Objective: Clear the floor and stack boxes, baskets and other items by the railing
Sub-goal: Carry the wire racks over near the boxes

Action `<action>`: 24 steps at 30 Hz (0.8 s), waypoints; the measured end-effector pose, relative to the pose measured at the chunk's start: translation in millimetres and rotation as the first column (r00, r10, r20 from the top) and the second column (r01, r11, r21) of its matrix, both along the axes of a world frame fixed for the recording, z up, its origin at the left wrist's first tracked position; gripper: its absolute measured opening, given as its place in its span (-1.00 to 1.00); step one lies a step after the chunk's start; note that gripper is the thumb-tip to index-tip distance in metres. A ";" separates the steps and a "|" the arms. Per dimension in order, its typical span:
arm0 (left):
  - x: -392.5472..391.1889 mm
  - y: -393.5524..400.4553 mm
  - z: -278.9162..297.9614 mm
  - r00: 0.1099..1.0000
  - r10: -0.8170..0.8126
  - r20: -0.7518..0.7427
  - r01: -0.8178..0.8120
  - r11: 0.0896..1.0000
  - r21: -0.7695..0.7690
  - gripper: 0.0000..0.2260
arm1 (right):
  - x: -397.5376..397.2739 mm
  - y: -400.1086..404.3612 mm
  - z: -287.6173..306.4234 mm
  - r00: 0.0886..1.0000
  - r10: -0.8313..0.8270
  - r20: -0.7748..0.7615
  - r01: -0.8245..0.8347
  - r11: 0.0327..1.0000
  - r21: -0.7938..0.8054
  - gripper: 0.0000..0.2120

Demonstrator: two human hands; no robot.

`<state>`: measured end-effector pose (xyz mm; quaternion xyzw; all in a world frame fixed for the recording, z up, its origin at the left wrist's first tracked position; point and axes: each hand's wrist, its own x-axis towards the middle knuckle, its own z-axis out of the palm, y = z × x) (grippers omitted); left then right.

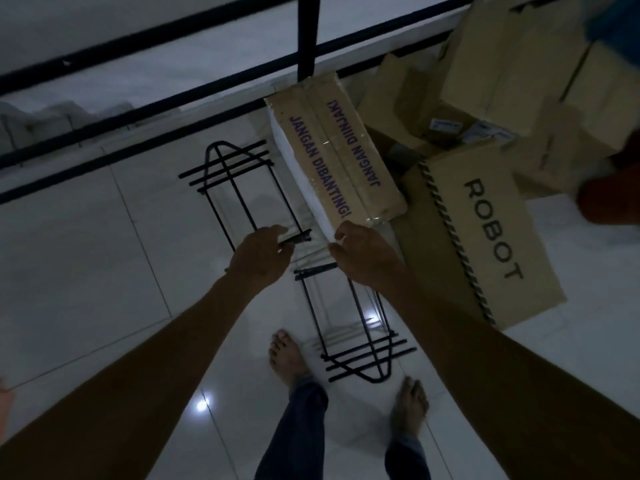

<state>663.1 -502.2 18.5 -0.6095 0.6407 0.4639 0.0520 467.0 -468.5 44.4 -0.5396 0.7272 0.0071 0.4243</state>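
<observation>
Cardboard boxes (481, 233) and wire rack (242, 188) beside black railing (308, 32)

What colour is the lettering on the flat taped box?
Purple lettering on brown cardboard, head view.

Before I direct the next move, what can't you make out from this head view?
- Right hand: fingertips hidden behind the corner of the JANGAN DIBANTING box; grip unclear.
- Left hand holds the wire rack; the rack's middle is hidden behind both hands.
- Orange shape: blurred, cut off by the right edge.
- Small box labels: too small to read.
</observation>
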 end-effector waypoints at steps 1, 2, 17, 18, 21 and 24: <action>-4.7 10.9 16.1 1.000 -0.025 -0.012 0.024 0.999 -0.025 -0.57 | -5.6 9.3 13.0 0.995 0.070 -0.066 -0.072 0.997 -0.017 -0.69; -9.9 22.3 33.3 0.998 -0.046 -0.031 0.044 0.998 -0.044 -0.57 | -11.7 19.1 26.2 0.985 0.114 -0.129 -0.122 0.991 -0.050 -0.68; -150.5 235.3 307.7 0.980 -0.192 -0.061 0.165 0.939 -0.303 -0.47 | -149.9 247.4 273.1 0.956 0.126 -0.264 -0.204 0.935 -0.291 -0.25; -160.1 253.2 323.4 0.980 -0.192 -0.048 0.168 0.934 -0.316 -0.45 | -157.8 266.5 288.9 0.963 0.098 -0.252 -0.176 0.935 -0.307 -0.20; -185.4 300.7 360.3 0.965 -0.261 0.028 0.253 0.897 -0.362 -0.30 | -179.4 321.7 329.1 0.968 0.036 -0.248 -0.120 0.935 -0.335 -0.19; -209.1 330.5 389.6 0.930 -0.328 0.164 0.367 0.836 -0.409 -0.38 | -199.7 367.7 361.0 0.962 -0.012 -0.273 -0.081 0.942 -0.325 -0.31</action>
